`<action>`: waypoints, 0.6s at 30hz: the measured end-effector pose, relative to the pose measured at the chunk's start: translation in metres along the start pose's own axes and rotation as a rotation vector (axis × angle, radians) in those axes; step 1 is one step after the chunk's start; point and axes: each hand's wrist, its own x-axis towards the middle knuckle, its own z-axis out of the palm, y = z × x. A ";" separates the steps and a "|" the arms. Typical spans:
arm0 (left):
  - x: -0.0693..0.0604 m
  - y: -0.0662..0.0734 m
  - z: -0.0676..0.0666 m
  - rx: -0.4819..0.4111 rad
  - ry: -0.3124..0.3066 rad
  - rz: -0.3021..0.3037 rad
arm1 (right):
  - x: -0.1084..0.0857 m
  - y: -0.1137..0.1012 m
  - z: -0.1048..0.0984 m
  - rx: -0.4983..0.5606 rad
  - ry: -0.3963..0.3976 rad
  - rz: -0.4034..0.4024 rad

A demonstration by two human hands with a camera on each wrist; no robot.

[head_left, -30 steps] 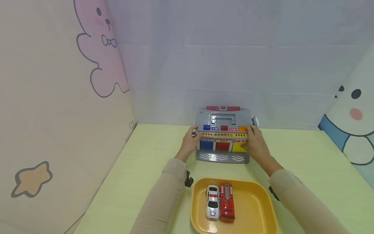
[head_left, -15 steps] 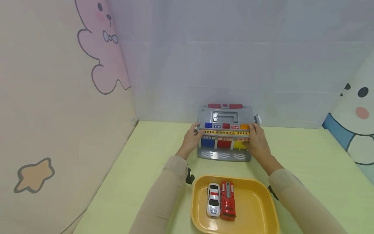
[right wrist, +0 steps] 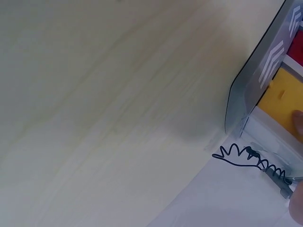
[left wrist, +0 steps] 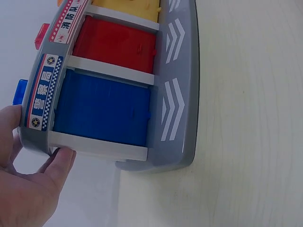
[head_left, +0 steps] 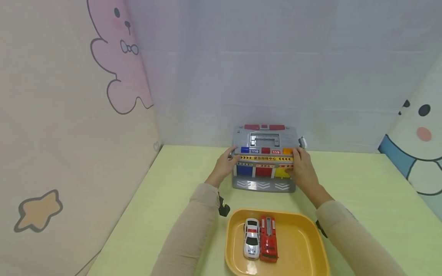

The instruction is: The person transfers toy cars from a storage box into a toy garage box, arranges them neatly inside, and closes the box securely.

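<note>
A grey toy garage stands near the back wall, with blue, red and yellow doors, coloured roof lights and a white-arrowed ramp in front. My left hand grips its left edge under the roof. In the left wrist view the thumb of that left hand lies by the white frame near the blue door. On the other side my right hand holds the right front corner, fingers over the roof edge. Its thumb touches the yellow door in the right wrist view; most of that hand is out of frame there.
A yellow tray sits in front of the garage between my forearms. In it a white police car and a red fire truck lie side by side. A coiled dark cord hangs off the garage's right side. Printed cloth walls surround the pale green table.
</note>
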 end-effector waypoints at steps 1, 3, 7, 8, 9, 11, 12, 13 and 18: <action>0.000 0.000 0.000 -0.008 0.002 -0.004 | 0.000 0.000 0.000 0.001 -0.010 0.008; 0.000 -0.001 0.001 -0.018 0.008 -0.009 | 0.000 0.000 -0.001 0.004 -0.027 0.018; 0.000 -0.001 0.003 -0.042 0.026 -0.007 | 0.001 0.000 -0.004 0.009 -0.042 0.011; 0.000 -0.001 0.003 -0.042 0.030 -0.005 | 0.002 0.000 -0.004 0.008 -0.045 0.009; 0.000 -0.001 0.003 -0.041 0.034 -0.007 | 0.002 0.000 -0.005 0.007 -0.047 0.006; 0.000 -0.001 0.004 -0.036 0.040 -0.010 | 0.003 -0.002 -0.007 0.002 -0.051 0.003; 0.000 -0.001 0.004 -0.030 0.042 -0.013 | 0.003 -0.003 -0.008 0.001 -0.053 0.002; 0.000 -0.002 0.004 -0.026 0.043 -0.015 | 0.003 -0.004 -0.009 0.002 -0.057 0.004; 0.000 -0.003 0.005 -0.012 0.046 -0.019 | 0.007 -0.013 -0.017 0.008 -0.082 0.026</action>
